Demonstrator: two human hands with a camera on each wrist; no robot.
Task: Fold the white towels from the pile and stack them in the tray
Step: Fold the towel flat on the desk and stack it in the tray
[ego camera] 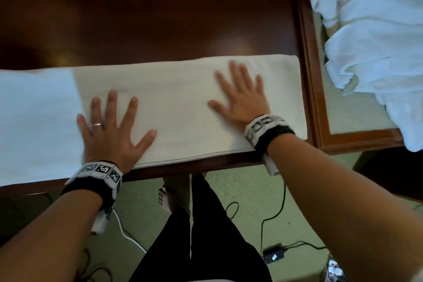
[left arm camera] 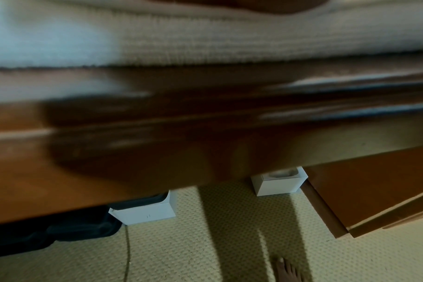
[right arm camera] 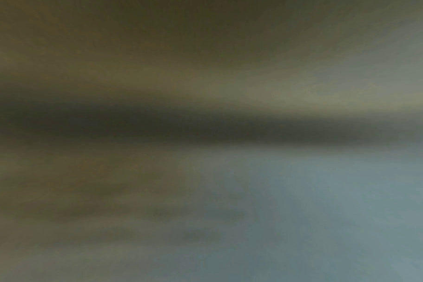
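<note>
Nearest me, below the worktop edge, I see black trouser legs and a bare foot on pale green, nubbly carpet, with thin black cables and a small black power brick lying on it. From the left wrist view two small white boxes stand on that carpet under the furniture.

Both wrists wear black bands with square-patterned marker tags. My left hand lies flat on the folded white towel, fingers straight and fanned wide, a plain ring on one finger; its grip is spread and pinches nothing. My right hand lies palm down further along the same towel, fingers also straight and splayed, a little smeared by motion.

The towel is a long, soft rectangle with a fine woven nap and a stitched hem along its near side, lying lengthwise along the front edge of the dark, glossy reddish-brown wooden worktop. Its left part reads bluish-white in different light.

Farther right, a wooden tray with a raised moulded rim sits just beside the towel's end. A crumpled pile of white towels spills over the tray and past its rim.

The right wrist view is only a blur, probably cloth close to the lens.
</note>
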